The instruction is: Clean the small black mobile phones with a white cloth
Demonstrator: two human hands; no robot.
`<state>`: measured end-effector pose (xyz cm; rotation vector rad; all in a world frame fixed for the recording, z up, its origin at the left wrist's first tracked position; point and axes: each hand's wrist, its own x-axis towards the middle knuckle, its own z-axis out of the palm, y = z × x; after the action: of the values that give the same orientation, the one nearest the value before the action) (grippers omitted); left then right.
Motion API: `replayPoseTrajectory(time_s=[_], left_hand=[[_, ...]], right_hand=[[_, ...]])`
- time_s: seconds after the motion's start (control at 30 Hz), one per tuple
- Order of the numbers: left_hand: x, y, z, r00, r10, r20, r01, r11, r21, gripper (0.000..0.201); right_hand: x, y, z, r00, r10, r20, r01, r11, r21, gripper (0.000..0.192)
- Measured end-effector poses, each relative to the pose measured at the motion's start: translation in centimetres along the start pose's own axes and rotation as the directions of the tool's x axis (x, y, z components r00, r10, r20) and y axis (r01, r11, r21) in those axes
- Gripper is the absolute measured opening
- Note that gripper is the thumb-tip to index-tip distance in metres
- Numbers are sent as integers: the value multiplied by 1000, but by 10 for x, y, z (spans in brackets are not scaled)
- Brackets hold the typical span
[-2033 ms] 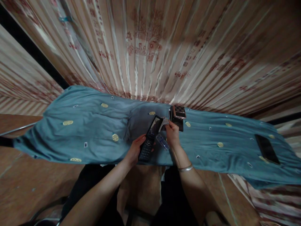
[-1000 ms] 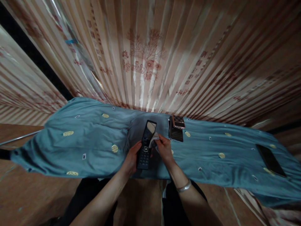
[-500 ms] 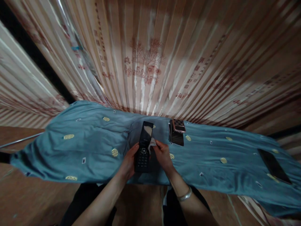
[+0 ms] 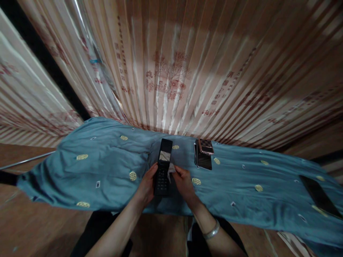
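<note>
A black flip phone [image 4: 162, 178], unfolded with its keypad facing up, is gripped along its left edge by my left hand [image 4: 149, 184]. Pinched in the fingers of my right hand [image 4: 183, 182] is a small pale grey cloth [image 4: 171, 171], which lies against the phone's right edge near the hinge. A light patch is reflected in the phone's upper screen. Part of my left hand's fingers is hidden behind the phone.
A blue patterned cloth [image 4: 112, 160] covers the surface before me. Right of the phone lie a stack of dark phones [image 4: 205, 163] and a checkered case [image 4: 206, 145]. Another dark phone [image 4: 318, 194] lies far right. A pleated curtain [image 4: 171, 114] hangs behind.
My right hand and the cloth have moved slightly down along the phone's right edge. The reflection on the upper screen has shifted lower. The whole view has tilted a little.
</note>
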<state>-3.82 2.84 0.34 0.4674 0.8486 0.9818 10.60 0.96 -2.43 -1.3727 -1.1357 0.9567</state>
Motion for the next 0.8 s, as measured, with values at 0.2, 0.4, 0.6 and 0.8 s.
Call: replayPoseTrajectory(time_s=[0.2,0.4,0.6,0.8], left_hand=[[3,16,0,998,-18,-66,11,995,-97,16],[3,25,0,997,-2,-76,-5,996,-88,24],[1,16,2,999,28,-19,-29,998,-61,24],[0,19,9,999,7,-44,-12,995,-99,26]], right_hand=[[-13,-7,8,994,48,97,-45,999,-28,38],[-21,-10,10,982,64,180,-53,996,-66,39],[-13,-6,6,990,29,139,-19,997,-71,32],[-10,-7,7,996,17,86,-14,999,-39,37]])
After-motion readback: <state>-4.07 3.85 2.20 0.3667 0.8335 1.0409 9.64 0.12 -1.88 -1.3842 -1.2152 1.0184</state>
